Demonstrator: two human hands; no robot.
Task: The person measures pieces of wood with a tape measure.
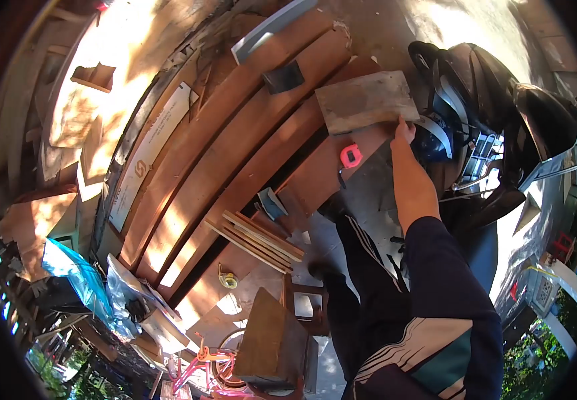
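Board [367, 100]: a grey, weathered flat piece, lying across the far ends of the long reddish planks [235, 153], at their right edge, beside the dark scooter [495, 127].

Progress, as we judge it: the board rests flat on the planks, not lifted; only its near right corner is engaged. So handling of the board looks to be at its start, with any lift or shift not yet done. The planks lie side by side on the floor, a bundle of thin slats [258, 240] across their near part, a tape roll [227, 279] near the slats, a pink tape measure [350, 156] on the plank just below the board, and a dark block [283, 77] on the planks left of the board.

Grip, right hand [404, 133]: arm stretched forward, fingers at the board's near right corner, touching its edge. We cannot tell whether the fingers close around the edge or only press on it; the hand is small and seen from behind.

Grip, left hand: not in view.

Dark trouser legs show at the near edge of the planks.
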